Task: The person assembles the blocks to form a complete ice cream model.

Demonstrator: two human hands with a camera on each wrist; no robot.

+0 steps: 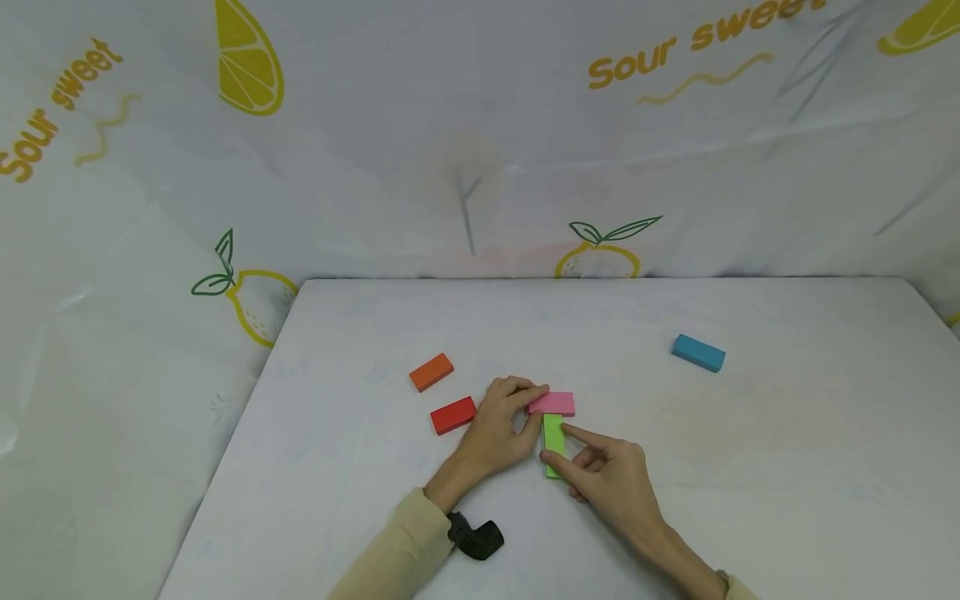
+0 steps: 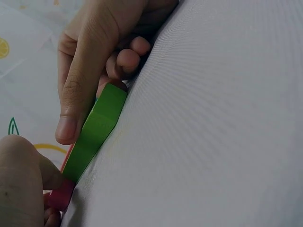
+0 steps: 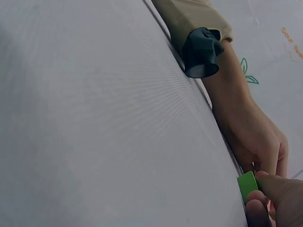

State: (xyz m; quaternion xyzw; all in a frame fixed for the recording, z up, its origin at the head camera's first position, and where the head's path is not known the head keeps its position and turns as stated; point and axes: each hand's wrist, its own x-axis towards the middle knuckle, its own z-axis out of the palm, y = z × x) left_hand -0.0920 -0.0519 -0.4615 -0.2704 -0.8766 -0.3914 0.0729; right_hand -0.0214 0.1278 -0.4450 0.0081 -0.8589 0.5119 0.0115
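Note:
Near the middle of the table, a pink block lies crosswise, and my left hand pinches it from its left side. A light green block lies lengthwise below it, its far end against the pink block's near side, so the two form a T-like shape. My right hand grips the green block between thumb and index finger. In the left wrist view the green block runs down to the pink block at the left thumb. Just left of my left hand lies a red block.
An orange block lies beyond the red one. Far to the right sits a blue block. A black wrist device sticks out from the left sleeve. The white table ends at a lemon-printed backdrop.

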